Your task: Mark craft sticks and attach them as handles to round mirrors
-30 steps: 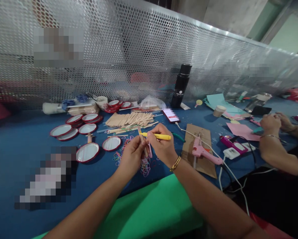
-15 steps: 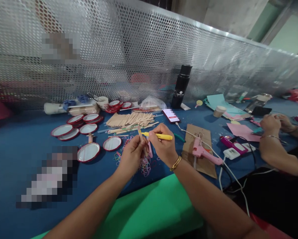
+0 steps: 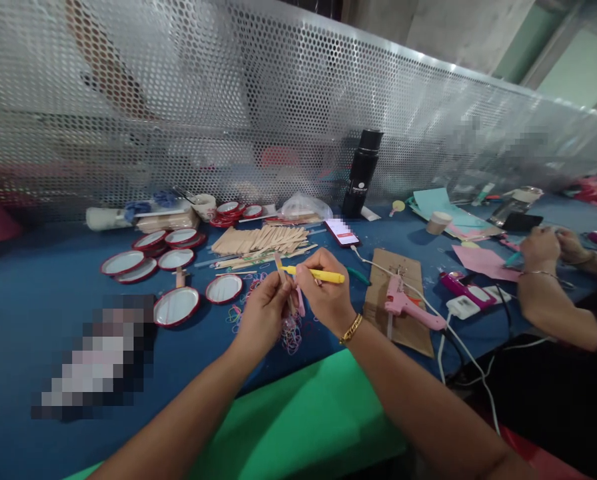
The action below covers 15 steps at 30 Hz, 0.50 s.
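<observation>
Pinched in my left hand [image 3: 265, 305] is a flat wooden craft stick [image 3: 279, 265], held upright at a slant. My right hand [image 3: 323, 291] grips a yellow marker [image 3: 323, 275], its tip at the stick's upper part. I cannot tell whether the tip touches the wood. Under my hands lies a tangle of coloured rubber bands [image 3: 292, 335]. A pink strip [image 3: 300, 303] shows between my hands, partly hidden. Behind them spreads a pile of wooden craft sticks [image 3: 263, 239]. To the left are several red-rimmed round lids [image 3: 176, 307].
A pink glue gun [image 3: 403, 303] rests on cardboard [image 3: 372, 313], with white cables running to a power strip [image 3: 463, 307]. At the back stand a black bottle [image 3: 362, 175] and a lit phone [image 3: 342, 231]. A co-worker's hands [image 3: 546, 247] are at the right. A perforated metal screen [image 3: 298, 87] borders the table.
Almost nothing differs. My hands hold the stick and marker in nearly the same place, and the view has shifted very slightly.
</observation>
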Each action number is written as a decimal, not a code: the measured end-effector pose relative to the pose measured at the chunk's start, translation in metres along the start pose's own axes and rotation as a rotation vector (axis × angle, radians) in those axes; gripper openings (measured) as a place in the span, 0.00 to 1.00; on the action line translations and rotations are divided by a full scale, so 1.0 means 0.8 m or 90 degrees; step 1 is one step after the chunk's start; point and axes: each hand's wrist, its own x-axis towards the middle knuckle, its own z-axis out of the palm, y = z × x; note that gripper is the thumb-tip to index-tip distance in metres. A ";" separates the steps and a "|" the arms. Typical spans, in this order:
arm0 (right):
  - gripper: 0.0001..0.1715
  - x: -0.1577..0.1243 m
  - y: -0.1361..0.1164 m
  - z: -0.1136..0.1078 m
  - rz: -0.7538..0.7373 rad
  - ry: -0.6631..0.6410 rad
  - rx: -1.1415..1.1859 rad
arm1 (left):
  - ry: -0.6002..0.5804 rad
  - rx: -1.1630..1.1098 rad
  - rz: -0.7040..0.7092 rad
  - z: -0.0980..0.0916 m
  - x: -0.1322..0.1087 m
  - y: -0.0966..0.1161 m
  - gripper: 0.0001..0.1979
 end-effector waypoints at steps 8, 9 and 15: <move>0.12 0.004 0.005 -0.002 -0.005 -0.001 -0.021 | 0.005 0.027 0.015 -0.001 0.001 -0.002 0.17; 0.12 0.004 0.005 -0.003 -0.010 0.006 -0.025 | 0.004 0.028 0.015 -0.001 0.001 -0.001 0.16; 0.11 0.000 0.001 -0.001 -0.015 -0.009 -0.004 | 0.005 0.006 0.002 -0.001 0.001 -0.004 0.17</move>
